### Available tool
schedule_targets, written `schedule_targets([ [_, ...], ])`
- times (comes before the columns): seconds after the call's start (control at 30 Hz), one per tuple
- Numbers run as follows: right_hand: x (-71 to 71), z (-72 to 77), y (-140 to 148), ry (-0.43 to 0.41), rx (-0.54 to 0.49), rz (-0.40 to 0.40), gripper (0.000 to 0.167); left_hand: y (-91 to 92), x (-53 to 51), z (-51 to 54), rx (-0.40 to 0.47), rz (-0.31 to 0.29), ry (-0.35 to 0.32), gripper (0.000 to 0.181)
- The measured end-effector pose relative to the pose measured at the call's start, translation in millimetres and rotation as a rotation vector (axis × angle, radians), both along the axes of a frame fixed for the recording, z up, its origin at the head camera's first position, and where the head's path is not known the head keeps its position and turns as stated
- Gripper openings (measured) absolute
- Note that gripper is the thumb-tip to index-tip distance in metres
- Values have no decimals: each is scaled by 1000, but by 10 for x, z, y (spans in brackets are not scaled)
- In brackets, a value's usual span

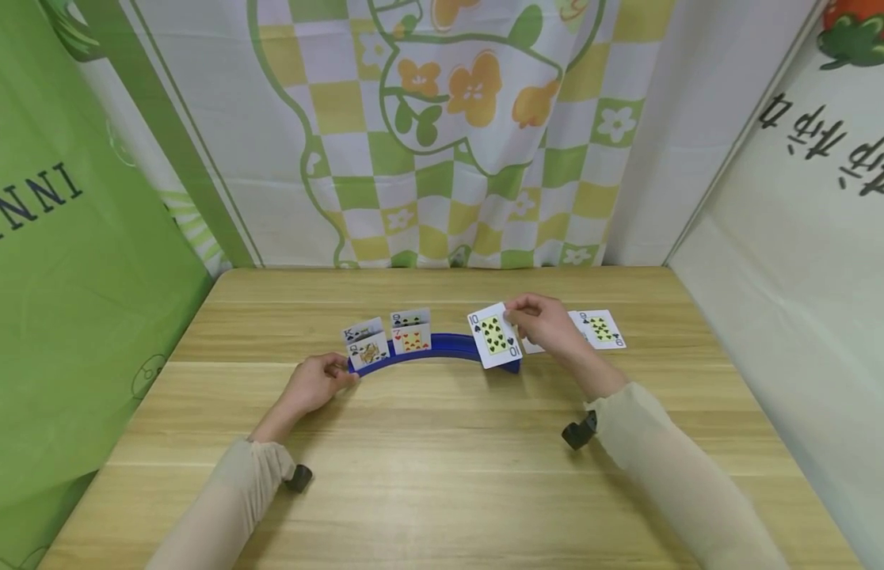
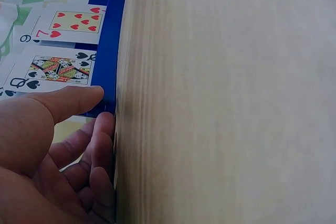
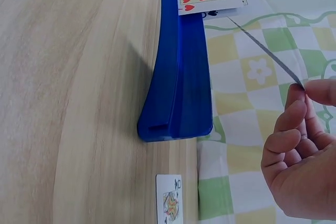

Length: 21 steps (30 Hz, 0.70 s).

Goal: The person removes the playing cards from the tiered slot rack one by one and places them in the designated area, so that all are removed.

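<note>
A curved blue playing card holder [image 1: 452,345] stands on the table. My left hand [image 1: 317,384] grips its left end, with the thumb on the front face in the left wrist view. A queen of spades [image 1: 369,352] stands in the holder at that end, with a king [image 1: 361,329] behind it. Further along stand a seven of hearts [image 1: 413,340] and, behind it, a nine [image 1: 410,317]. My right hand [image 1: 545,321] pinches a ten of spades [image 1: 494,339] by its upper right edge, in front of the holder's right part; the right wrist view shows this card edge-on.
Beyond the holder's right end a nine of spades [image 1: 601,329] lies on the wooden table [image 1: 442,475], beside other cards partly hidden by my right hand. A face card [image 3: 169,200] lies there in the right wrist view. Patterned cloth [image 1: 470,158] hangs along the back edge.
</note>
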State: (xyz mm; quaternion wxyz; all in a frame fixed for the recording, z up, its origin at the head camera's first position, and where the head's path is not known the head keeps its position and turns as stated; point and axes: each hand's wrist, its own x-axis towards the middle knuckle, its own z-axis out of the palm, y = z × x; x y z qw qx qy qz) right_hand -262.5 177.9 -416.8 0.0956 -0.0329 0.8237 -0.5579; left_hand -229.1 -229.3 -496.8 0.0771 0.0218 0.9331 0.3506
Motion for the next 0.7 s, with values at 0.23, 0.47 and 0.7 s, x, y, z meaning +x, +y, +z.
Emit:
schedule_targets([
  [0.23,40,-5,81,-14,5,-18,25,5,5,2,4,2,-4,39],
  [0.47,71,3,149,-22,3,-20,29,5,6,4,-2,-5,5,40],
  [0.7,84,-21,216,-41,-24,-24,32,6,11,15,-1,-8,35,39],
])
